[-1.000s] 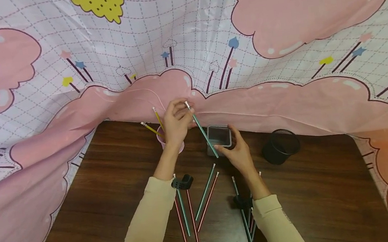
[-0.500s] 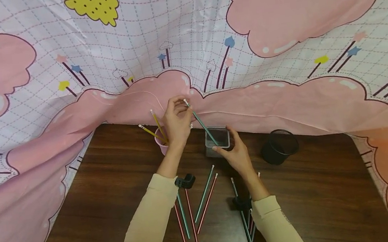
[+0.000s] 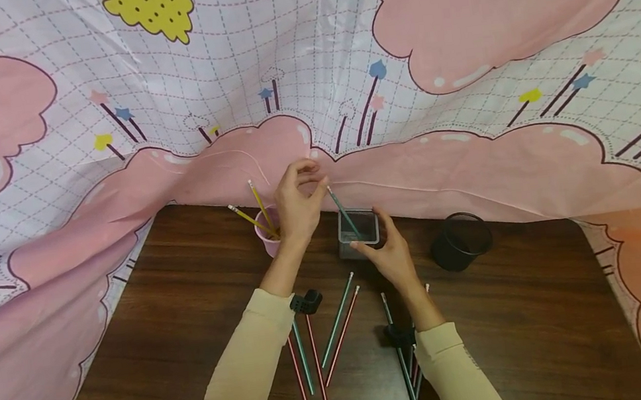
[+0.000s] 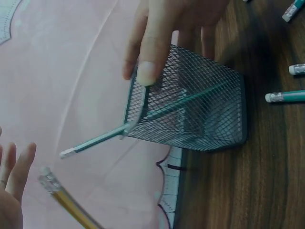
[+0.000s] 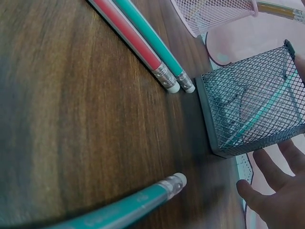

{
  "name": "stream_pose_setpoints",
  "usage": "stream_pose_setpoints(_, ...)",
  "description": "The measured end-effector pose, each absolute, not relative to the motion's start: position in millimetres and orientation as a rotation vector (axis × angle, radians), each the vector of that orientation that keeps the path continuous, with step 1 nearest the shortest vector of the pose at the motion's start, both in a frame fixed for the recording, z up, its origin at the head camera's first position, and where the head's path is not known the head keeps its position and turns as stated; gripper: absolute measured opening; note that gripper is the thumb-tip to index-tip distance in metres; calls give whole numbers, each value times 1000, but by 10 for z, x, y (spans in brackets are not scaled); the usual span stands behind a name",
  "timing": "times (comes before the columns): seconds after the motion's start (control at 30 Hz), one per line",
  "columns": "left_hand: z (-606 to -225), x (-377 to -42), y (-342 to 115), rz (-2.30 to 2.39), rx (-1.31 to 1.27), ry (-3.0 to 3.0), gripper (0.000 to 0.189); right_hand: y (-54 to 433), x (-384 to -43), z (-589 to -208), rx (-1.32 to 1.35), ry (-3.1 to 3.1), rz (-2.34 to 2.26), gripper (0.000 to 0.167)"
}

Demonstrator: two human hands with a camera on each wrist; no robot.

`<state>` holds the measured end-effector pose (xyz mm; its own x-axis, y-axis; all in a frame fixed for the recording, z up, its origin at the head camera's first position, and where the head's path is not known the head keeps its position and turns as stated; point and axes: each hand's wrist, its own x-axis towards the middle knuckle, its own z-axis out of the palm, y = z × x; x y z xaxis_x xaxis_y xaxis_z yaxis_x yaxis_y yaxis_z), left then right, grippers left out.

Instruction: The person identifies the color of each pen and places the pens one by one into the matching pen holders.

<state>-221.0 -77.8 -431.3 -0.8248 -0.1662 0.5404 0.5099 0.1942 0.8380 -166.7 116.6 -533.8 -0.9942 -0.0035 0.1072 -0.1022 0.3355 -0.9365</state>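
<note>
My right hand (image 3: 389, 248) holds a square black mesh pencil holder (image 4: 200, 107) by its sides, thumb near the front rim. A teal pencil (image 3: 343, 210) leans inside it, its white eraser end sticking out above the rim. Just up and left of that eraser is my left hand (image 3: 301, 212), fingers loosely bent and apart from the pencil. In the left wrist view, a gap shows between the left fingers (image 4: 21, 167) and the eraser. Through the mesh in the right wrist view, the teal pencil (image 5: 259, 114) runs down to the base.
A pink mesh cup (image 3: 267, 233) with yellow pencils stands left of the holder. To the right is a round black mesh cup (image 3: 460, 243). Several red and teal pencils (image 3: 338, 321) lie on the wooden table (image 3: 523, 335) nearer the body. A patterned cloth (image 3: 472, 161) hangs behind.
The teal pencil has gone down into the square holder and dropped lower. My left hand has let go of it and its fingers have parted. My right hand stays on the holder.
</note>
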Motion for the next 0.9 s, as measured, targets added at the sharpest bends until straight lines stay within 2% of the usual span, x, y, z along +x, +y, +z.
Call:
stream_pose_setpoints(0.27, -4103, -2091, -720, -1819, -425, -1865, 35, 1222, -1726, -5340, 89, -2476, 1781, 90)
stream_pose_setpoints(0.53, -3714, -1782, -688, -1826, -508, -1872, 33, 1240, -1752, -5360, 93, -2462, 1801, 90)
stream_pose_setpoints(0.9, -3763, -1679, -669, -1857, -575, -1864, 29, 1212, -1751, -5317, 101, -2516, 1773, 91)
